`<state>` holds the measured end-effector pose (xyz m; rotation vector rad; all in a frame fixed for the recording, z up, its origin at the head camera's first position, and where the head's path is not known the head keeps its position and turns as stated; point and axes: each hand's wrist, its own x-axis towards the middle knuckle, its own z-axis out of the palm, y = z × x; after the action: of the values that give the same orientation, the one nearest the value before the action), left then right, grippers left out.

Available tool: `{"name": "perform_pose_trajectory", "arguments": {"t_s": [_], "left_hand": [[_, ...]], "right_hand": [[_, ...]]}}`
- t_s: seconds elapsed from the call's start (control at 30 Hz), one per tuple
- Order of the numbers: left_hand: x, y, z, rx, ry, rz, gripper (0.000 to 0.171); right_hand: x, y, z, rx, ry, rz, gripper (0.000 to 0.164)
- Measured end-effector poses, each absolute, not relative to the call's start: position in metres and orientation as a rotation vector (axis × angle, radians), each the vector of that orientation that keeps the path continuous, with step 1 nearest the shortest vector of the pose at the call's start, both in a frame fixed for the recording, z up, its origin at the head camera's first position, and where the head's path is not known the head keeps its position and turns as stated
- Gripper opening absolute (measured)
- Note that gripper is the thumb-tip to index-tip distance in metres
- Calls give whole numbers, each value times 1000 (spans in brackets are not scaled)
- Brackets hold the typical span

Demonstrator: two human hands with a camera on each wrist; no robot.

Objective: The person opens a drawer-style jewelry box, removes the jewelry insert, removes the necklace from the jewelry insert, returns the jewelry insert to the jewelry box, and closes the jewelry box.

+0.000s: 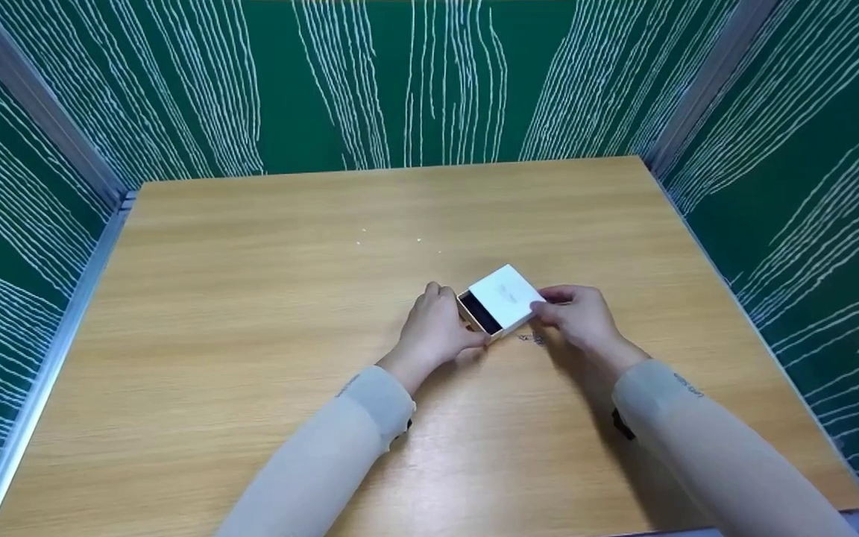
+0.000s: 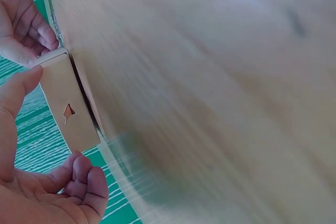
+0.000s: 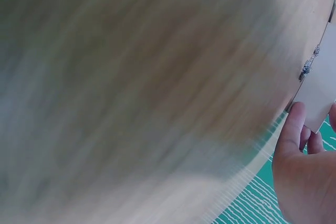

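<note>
A small white box (image 1: 505, 294) of the drawer kind is held between both hands, its inner tray (image 1: 481, 312) slid partly out and showing a dark inside. My left hand (image 1: 433, 328) grips the tray end, thumb at one corner and fingers at the other. That end face (image 2: 64, 95) is pale, with a small diamond-shaped cutout. At the opposite end, my right hand (image 1: 582, 317) pinches the sleeve near its corner, fingers partly hidden behind it. A small silvery, chain-like item (image 3: 306, 68) lies on the table beside the box, near the right hand.
The box is over the right-centre of a wooden table (image 1: 250, 313). A few tiny white specks (image 1: 419, 240) dot its surface farther back. Green walls (image 1: 444, 82) with white wavy lines stand around the back and sides, with metal posts at the corners.
</note>
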<state>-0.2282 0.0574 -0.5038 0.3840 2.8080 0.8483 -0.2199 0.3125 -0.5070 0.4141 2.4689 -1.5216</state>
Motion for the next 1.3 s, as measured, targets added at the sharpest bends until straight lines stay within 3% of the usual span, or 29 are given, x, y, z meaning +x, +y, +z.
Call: {"name": "perform_pose_trajectory", "arguments": {"t_s": [0.43, 0.83, 1.3], "left_hand": [[-233, 63, -507, 394, 2801, 796, 100], [-233, 68, -500, 400, 2859, 781, 75], [-235, 74, -502, 408, 2853, 791, 79]], "right_hand": [[-220, 312, -509, 408, 2447, -1536, 51], [-223, 316, -513, 353, 2481, -1597, 52], [-224, 313, -509, 378, 2480, -1565, 50]]}}
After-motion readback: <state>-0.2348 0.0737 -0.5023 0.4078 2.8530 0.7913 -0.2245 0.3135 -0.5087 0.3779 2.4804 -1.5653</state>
